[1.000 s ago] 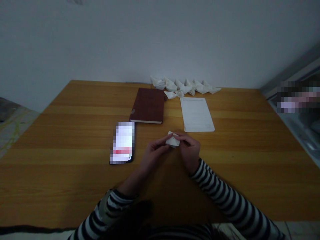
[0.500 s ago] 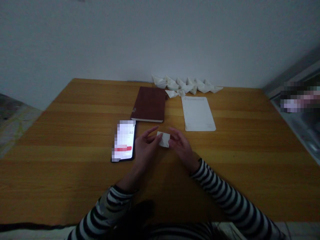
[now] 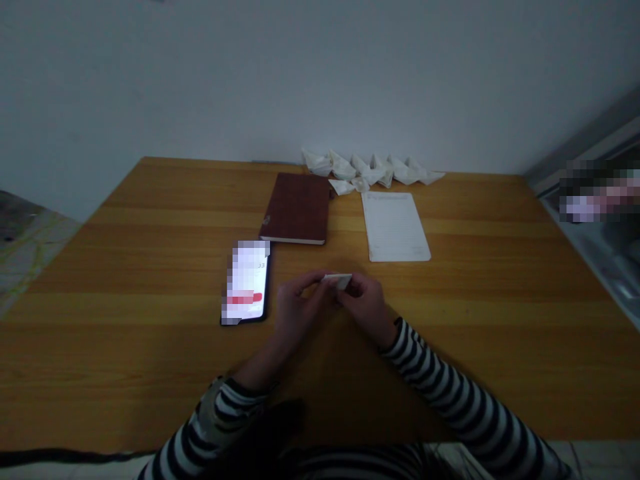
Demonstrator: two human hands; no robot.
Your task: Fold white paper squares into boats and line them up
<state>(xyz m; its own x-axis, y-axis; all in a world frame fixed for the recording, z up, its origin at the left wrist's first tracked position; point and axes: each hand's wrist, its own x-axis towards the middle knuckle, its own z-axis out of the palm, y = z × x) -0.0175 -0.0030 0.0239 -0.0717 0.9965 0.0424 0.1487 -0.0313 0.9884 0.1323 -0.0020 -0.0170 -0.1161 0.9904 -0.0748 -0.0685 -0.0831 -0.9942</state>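
Note:
A small folded piece of white paper is pinched edge-on between the fingertips of both hands, above the wooden table. My left hand grips its left end, and my right hand grips its right end. To the left of my left hand lies a smartphone with a lit, pixelated screen. Neither hand touches the phone. Part of the paper is hidden by my fingers.
A dark red notebook and a sheet of printed white paper lie beyond my hands. Several folded paper boats line the table's far edge by the wall. A pixelated object sits beyond the right edge.
The paper, a flat-looking square half a second ago, now appears as a narrow folded edge. My hands have closed in on it from either side, and both now pinch it.

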